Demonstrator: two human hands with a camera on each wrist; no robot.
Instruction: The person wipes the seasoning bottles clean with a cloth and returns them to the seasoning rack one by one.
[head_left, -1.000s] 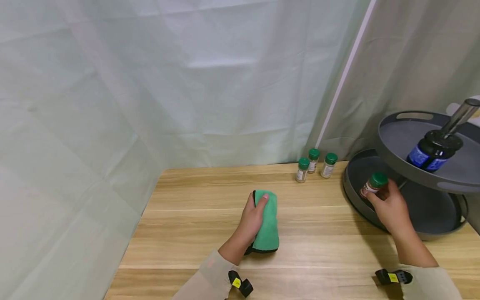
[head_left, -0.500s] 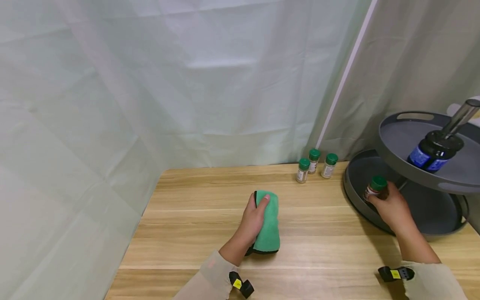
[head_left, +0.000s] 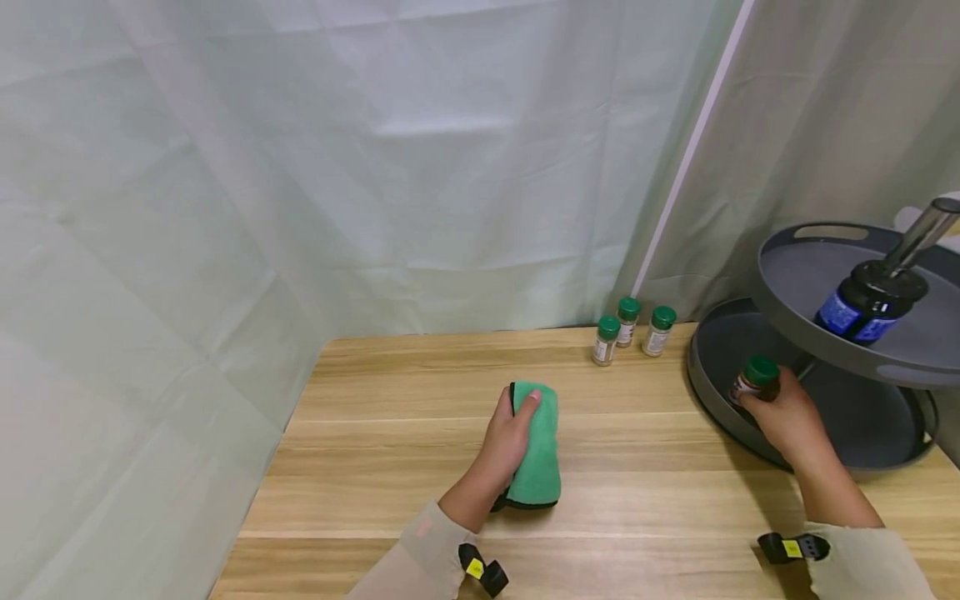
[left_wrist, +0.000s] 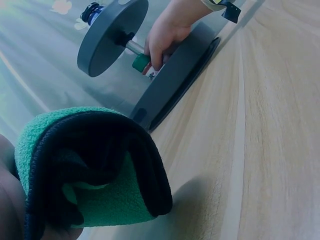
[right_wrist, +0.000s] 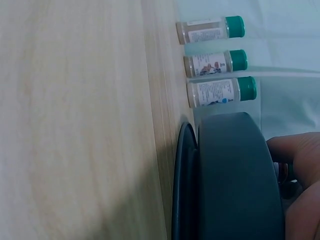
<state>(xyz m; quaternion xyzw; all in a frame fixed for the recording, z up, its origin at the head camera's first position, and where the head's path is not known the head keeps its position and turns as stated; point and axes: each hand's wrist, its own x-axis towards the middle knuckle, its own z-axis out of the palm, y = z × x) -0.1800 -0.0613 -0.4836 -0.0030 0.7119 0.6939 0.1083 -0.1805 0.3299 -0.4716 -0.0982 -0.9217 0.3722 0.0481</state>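
Note:
In the head view my left hand (head_left: 504, 437) grips a folded green cloth (head_left: 538, 450) with black edging, thumb lying on top. The left wrist view shows the cloth's rolled end (left_wrist: 115, 200) close up, above the wood. My right hand (head_left: 787, 417) holds a green-capped spice jar (head_left: 761, 370) between thumb and fingers. That jar is upright inside the lower tier (head_left: 705, 375) of a dark grey two-tier tray, near its left wall. Whether the jar's base touches the tray floor is hidden. In the right wrist view the tray wall (right_wrist: 240, 185) covers most of the jar.
Three more green-capped spice jars (head_left: 656, 332) stand at the table's back edge, left of the tray. A dark jar with a blue label (head_left: 862, 304) sits on the upper tier (head_left: 795, 258), beside the metal post (head_left: 924, 233). A pale curtain (head_left: 465, 167) hangs behind the wooden table (head_left: 390, 400).
My right hand has shifted the spice jar slightly right and down within the lower tier. The left hand and cloth have barely moved.

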